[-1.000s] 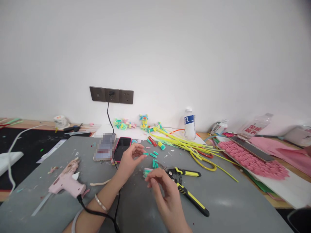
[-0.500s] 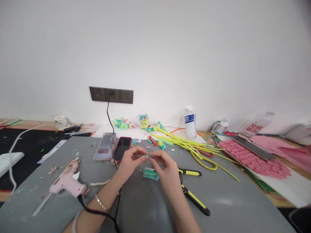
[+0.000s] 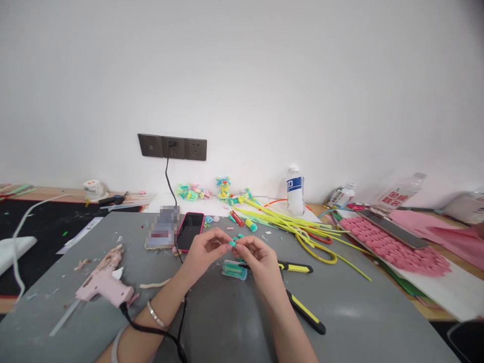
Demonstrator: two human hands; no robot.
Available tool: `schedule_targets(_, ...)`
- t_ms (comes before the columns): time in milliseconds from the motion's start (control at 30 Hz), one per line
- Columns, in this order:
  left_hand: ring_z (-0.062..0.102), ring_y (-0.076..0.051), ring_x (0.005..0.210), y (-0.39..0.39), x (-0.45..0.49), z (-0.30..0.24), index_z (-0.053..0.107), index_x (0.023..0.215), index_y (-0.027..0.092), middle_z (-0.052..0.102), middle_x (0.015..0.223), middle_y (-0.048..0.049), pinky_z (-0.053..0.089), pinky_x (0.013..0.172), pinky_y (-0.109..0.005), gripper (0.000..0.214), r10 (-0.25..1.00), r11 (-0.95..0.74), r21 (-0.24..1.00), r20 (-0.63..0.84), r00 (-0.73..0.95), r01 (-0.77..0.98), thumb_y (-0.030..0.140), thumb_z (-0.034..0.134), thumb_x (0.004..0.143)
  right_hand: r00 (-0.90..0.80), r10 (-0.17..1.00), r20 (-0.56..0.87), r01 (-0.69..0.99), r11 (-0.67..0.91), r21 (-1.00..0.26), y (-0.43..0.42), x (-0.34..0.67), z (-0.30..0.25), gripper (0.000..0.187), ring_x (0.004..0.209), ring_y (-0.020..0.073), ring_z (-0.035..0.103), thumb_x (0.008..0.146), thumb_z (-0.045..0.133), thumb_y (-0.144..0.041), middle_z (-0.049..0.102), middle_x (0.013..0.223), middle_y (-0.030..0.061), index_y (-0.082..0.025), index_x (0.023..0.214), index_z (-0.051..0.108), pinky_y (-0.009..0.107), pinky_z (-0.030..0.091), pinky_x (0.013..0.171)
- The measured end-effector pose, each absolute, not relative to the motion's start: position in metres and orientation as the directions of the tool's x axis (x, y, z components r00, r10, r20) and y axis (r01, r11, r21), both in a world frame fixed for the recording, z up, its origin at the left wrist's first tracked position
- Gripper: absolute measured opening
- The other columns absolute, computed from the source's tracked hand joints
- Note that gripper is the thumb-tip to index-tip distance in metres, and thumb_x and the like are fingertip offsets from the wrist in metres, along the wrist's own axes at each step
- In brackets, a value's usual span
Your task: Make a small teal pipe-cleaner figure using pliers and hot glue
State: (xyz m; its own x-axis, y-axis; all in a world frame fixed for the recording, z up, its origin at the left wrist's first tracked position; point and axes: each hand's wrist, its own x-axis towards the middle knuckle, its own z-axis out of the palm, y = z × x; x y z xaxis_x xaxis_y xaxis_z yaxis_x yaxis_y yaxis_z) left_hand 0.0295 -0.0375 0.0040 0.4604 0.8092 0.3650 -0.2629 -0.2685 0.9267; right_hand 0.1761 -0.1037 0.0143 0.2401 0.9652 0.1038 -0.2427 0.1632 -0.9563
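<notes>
Head view: seated person at a grey counter (image 3: 340,307); both bare hands meet at the middle, raised a little above it.
Change: a second ago the right hand hung low and apart with fingers curled; half a second ago it had come up to meet the left. Now the two are fingertip to fingertip. By my reading the small piece has been brought into a two-handed grip for fine work.
Left hand (image 3: 202,250): fingers narrowly pinched, thumb and forefinger closed on the small teal tube piece (image 3: 231,243); silver bangle at the wrist.
Right hand (image 3: 260,259): also narrowly pinched, fingertips on the same teal piece from the other side. Whether it grips or only touches, I cannot tell.
Teal piece, position: held between both hands, above the counter, not resting on it.
Below the hands: short bundle of teal tube lengths (image 3: 234,269) lying on the counter.
Right of hands: yellow-and-black hand pliers (image 3: 298,302), partly hidden under the right wrist.
Left: pink plastic hot-glue gun (image 3: 104,283) with black cord; black phone in a pink case (image 3: 190,230).
Behind: heap of long yellow tubes (image 3: 295,227); white plastic bottle with blue label (image 3: 295,190).
</notes>
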Motion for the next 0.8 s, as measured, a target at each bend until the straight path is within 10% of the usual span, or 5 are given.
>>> schedule_targets(800,0.052,-0.014,0.069,-0.0403,0.0286,0.0051,0.061,0.075,0.017,0.055,0.074,-0.0013,0.041,0.059,-0.023,0.01,0.794,-0.313,0.933,0.36,0.491,-0.178,0.025,0.066,0.079,0.138,0.99,0.038,-0.326,0.082,-0.942,-0.104,0.1729,0.0113,0.037,0.063,0.0142,0.061,0.068,0.083,-0.047,0.065,0.067,0.0003,-0.017,0.075,0.064,0.026,0.05,0.064)
